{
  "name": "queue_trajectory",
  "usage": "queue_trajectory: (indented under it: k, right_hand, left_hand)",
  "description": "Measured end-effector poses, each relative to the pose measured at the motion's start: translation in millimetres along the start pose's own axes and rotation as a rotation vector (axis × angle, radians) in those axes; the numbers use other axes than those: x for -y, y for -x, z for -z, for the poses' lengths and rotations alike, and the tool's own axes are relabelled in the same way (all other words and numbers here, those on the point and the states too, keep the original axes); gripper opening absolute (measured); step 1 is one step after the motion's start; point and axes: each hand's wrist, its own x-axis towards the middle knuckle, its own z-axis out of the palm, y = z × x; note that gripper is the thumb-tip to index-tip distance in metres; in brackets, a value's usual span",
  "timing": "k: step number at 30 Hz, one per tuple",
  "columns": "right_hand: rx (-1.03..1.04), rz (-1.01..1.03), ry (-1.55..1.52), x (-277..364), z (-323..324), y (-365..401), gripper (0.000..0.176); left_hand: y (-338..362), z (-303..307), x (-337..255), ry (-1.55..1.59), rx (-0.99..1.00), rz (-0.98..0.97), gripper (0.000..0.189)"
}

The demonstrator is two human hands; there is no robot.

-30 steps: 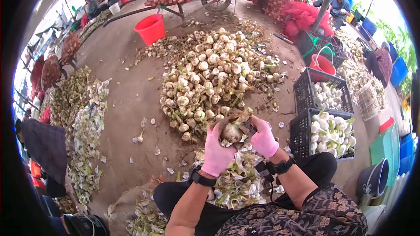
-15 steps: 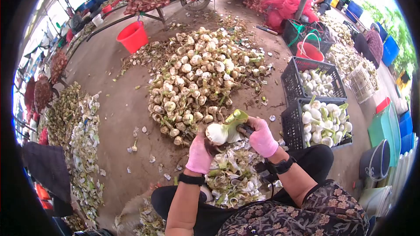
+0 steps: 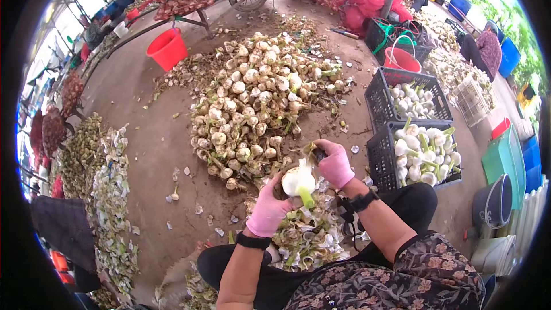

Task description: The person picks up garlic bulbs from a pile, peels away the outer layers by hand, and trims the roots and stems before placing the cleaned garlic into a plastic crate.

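A white garlic bulb (image 3: 298,181) with a short green stem pointing down toward me is held in my left hand (image 3: 270,209), its fingers wrapped round the bulb's left side. Up and to the right of the bulb, my right hand (image 3: 334,164) is closed on a strip of peeled outer skin (image 3: 308,152). Both hands wear pink gloves with darkened fingertips. Beyond them lies a large pile of unpeeled garlic (image 3: 252,97). Beneath the hands is a heap of peeled skins (image 3: 313,235).
Two black crates (image 3: 383,163) of white garlic stand at the right, with a red bucket (image 3: 402,60) behind them. Another red bucket (image 3: 167,49) is at the back left. Skins (image 3: 112,195) line the left. Two people sit at the back right.
The bulb has turned so its green stem points down toward me. My right hand has moved up and away from it, with skin pulled off. The view has shifted slightly.
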Motion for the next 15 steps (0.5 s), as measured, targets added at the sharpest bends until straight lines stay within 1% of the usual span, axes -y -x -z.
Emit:
queue_trajectory:
  k: [1,2,3,4,5,6,8,9,10,12,13,15]
  right_hand:
    - [0.049,-0.001,0.234,3,4,-1,0.038]
    - [0.050,0.000,0.234,-1,8,0,0.038]
    - [0.046,0.001,0.275,-7,11,2,0.039]
    - [0.040,0.000,0.315,-14,13,4,0.039]
    - [0.122,0.084,0.585,3,20,8,0.042]
    - [0.126,0.081,0.588,18,27,12,0.042]
    - [0.328,-0.003,-0.092,46,39,19,0.049]
    - [0.367,-0.066,-0.300,57,43,23,0.052]
    - [0.361,-0.069,-0.300,64,45,25,0.052]
    - [0.463,-0.072,-0.291,78,47,24,0.051]
    - [0.444,0.111,-0.005,85,50,21,0.051]
    - [0.435,0.074,0.016,86,50,21,0.048]
  left_hand:
    - [0,1,5,-0.025,-0.011,0.020,0.072]
    - [0,0,8,-0.049,-0.025,0.042,0.073]
    - [1,-7,4,0.003,-0.046,-0.004,0.070]
    - [1,-5,3,0.000,-0.043,0.000,0.070]
    - [0,-2,3,-0.058,-0.062,-0.036,0.068]
    - [-1,0,4,-0.111,-0.083,-0.071,0.066]
    - [-3,4,9,-0.092,-0.090,-0.080,0.065]
    - [-3,5,11,-0.099,-0.085,-0.078,0.065]
    - [-4,5,12,-0.106,-0.076,-0.074,0.065]
    - [-6,1,9,-0.149,-0.066,-0.064,0.064]
    - [-6,0,8,-0.192,-0.065,-0.058,0.063]
    - [-5,1,8,-0.172,-0.063,-0.047,0.063]
